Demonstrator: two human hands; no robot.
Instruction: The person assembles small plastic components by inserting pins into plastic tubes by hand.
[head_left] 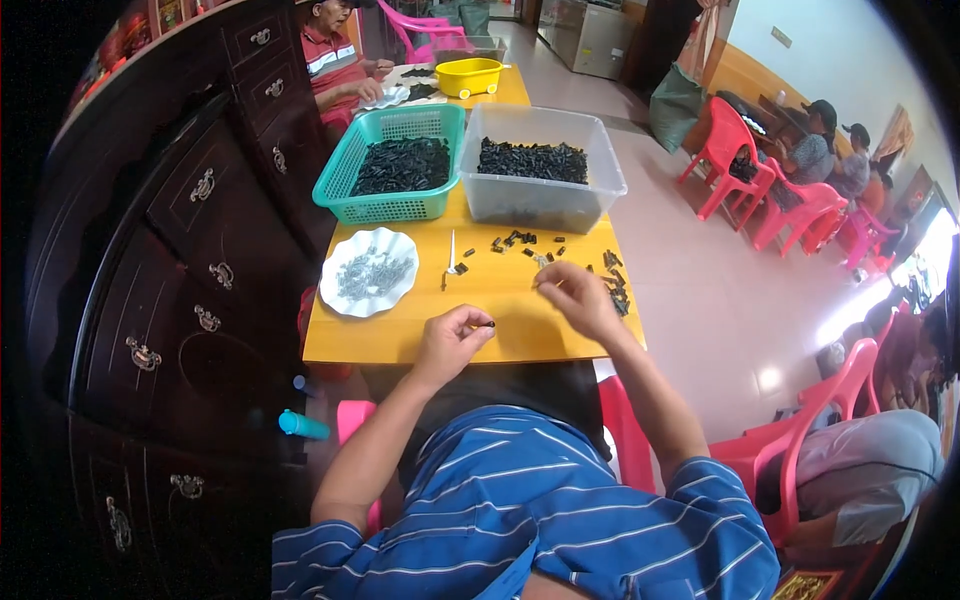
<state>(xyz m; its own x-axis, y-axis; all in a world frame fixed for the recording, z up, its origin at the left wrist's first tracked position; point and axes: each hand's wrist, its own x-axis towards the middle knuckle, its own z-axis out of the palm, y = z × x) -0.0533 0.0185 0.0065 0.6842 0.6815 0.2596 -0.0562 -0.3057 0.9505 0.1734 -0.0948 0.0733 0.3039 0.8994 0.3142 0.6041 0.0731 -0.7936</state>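
My left hand [452, 345] is above the near edge of the yellow table [400, 338], thumb and fingers pinched on a small black plastic piece [489, 324]. To its right, my right hand [582, 303] hovers over the tabletop with its fingertips drawn together. Whatever those fingertips hold, if anything, is too small to make out. Just beyond them lie a few small pale bits [543, 260] and scattered black pieces [515, 239]. More black pieces [616, 290] are heaped along the right edge. A slim white pointed tool [452, 250] rests mid-table.
A wavy white plate [334, 284] of small silvery parts sits at left. Behind stand a green basket [390, 208] and a clear bin [535, 205], both holding black pieces. A yellow tub [468, 78] and another person [335, 60] are farther back. Pink chairs [725, 150] stand at right.
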